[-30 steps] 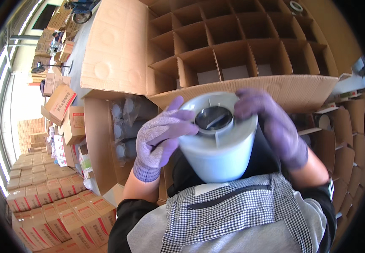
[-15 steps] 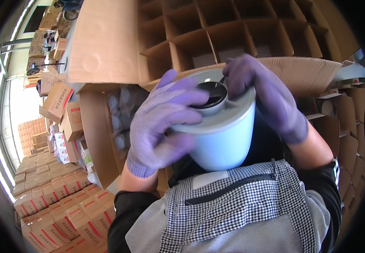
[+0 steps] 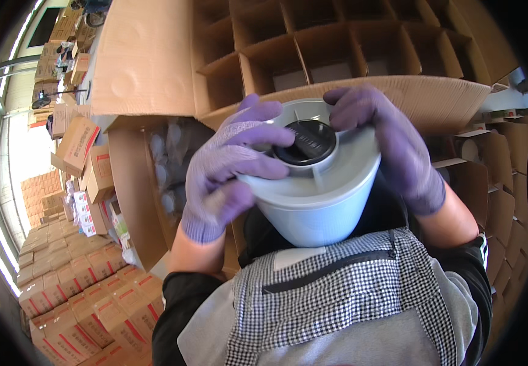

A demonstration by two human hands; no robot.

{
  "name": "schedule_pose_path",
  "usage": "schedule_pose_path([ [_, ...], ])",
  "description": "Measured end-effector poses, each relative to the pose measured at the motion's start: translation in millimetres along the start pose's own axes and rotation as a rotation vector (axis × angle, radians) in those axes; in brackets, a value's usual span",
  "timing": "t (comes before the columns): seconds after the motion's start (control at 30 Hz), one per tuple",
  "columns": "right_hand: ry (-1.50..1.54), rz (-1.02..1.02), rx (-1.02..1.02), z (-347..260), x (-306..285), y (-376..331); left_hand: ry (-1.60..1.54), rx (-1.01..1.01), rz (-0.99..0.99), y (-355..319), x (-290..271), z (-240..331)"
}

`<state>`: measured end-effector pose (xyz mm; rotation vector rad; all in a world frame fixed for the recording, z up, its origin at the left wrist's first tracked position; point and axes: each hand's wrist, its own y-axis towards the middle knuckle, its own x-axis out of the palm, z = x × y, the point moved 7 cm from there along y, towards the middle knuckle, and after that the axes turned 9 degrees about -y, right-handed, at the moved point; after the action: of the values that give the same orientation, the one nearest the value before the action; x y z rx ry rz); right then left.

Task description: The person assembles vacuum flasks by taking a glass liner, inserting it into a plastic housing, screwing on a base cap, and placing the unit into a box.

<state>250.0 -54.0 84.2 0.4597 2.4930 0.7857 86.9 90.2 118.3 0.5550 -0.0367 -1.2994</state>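
Note:
A pale blue tub (image 3: 319,222) with a grey lid (image 3: 343,155) is tilted against my lap, its top facing up. In the lid's middle sits a round black knob (image 3: 306,143). My left hand (image 3: 230,161) is curved over the lid's left side, fingers apart across the top near the knob, thumb by the rim. On the far right side, my right hand (image 3: 383,143) curls over the lid's edge, its fingertips close to the knob. The tub's far side is hidden beneath the lid and hands.
Ahead lies a large open carton (image 3: 343,91) with cardboard dividers. An open box (image 3: 136,189) at left holds plastic-wrapped items. Stacked cartons (image 3: 87,268) fill the lower left, and more open boxes (image 3: 489,201) stand at right.
The tub's top has tipped slightly toward me, showing more of the knob. My left hand has shifted a little left, uncovering the knob; my right fingers have opened out from a tighter curl.

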Motion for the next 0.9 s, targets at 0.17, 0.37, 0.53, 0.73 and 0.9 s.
schedule_pose_path([
  [0.17, 1.041, -0.151, 0.374, 87, 57, 30, 0.872, -0.146, -0.178, 62, 90, 76],
  [0.37, 0.166, 0.039, 0.089, 4, 19, -11, 0.266, 0.000, -0.016, -11, 19, 15],
  [0.53, -0.094, 0.033, -0.026, -21, -2, -7, 0.107, 0.059, -0.053, -10, 9, 0],
  [0.73, 1.040, -0.113, 0.507, 100, 54, 23, 0.897, -0.135, -0.175, 64, 91, 66],
  [0.9, 0.704, 0.035, 0.314, 77, 52, -2, 0.893, -0.102, -0.100, 44, 79, 43],
])
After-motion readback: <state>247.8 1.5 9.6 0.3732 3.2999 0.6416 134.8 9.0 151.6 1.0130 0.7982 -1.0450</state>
